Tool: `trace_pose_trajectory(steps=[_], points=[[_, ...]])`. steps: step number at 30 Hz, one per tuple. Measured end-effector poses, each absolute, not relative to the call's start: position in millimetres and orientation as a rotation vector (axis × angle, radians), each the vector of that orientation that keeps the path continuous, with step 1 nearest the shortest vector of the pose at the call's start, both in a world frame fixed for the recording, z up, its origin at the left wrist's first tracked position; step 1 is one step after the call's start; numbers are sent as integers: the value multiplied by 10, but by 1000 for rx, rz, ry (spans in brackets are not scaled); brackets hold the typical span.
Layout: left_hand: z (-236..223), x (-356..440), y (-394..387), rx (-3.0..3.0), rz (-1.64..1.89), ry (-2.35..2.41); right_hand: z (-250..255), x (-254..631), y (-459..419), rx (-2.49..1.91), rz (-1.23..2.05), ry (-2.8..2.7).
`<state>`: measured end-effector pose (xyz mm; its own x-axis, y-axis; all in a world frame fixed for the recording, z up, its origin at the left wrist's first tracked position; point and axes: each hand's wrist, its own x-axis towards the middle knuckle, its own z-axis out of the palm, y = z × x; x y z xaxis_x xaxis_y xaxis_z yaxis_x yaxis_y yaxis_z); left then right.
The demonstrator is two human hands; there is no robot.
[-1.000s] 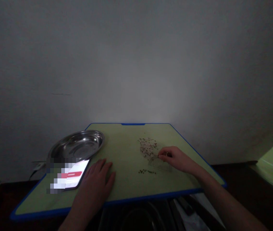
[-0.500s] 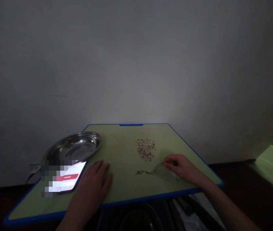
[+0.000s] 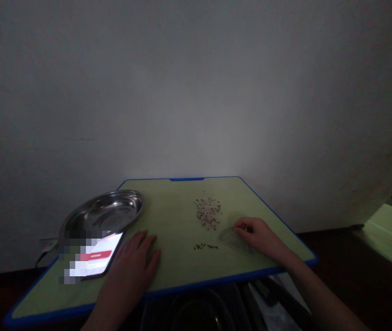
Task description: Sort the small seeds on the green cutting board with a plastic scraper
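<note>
My right hand (image 3: 256,234) pinches the upper edge of a clear protractor (image 3: 229,239), held low over the right part of the board. To its left lies a short row of small dark beans or seeds (image 3: 205,247). Farther back, a loose patch of mixed dark and pale seeds (image 3: 208,213) is spread out. My left hand (image 3: 137,255) rests palm down on the board, fingers apart, right beside a lit phone (image 3: 104,257). Its fingers hold nothing.
A shiny oval metal basin (image 3: 113,209) stands at the board's left, behind the phone. The pale green board (image 3: 175,271) has a blue rim and reaches back to a grey wall (image 3: 196,92). Dark objects (image 3: 199,312) lie below its front edge.
The right hand and the protractor have shifted slightly up in the picture. My left hand stays put, and the seeds look the same. The view has moved a little.
</note>
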<state>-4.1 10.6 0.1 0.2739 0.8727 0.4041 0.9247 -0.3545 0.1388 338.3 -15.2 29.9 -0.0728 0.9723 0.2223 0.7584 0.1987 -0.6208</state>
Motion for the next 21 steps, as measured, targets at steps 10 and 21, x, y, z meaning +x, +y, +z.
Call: trace_pose_trajectory(steps=[10, 21], points=[[-17, -39, 113, -2399, -649, -1707, 293, 3371, -188, -1591, 538, -1880], [-20, -53, 106, -2408, -653, -1720, 296, 3337, -129, -1618, 418, -1866]])
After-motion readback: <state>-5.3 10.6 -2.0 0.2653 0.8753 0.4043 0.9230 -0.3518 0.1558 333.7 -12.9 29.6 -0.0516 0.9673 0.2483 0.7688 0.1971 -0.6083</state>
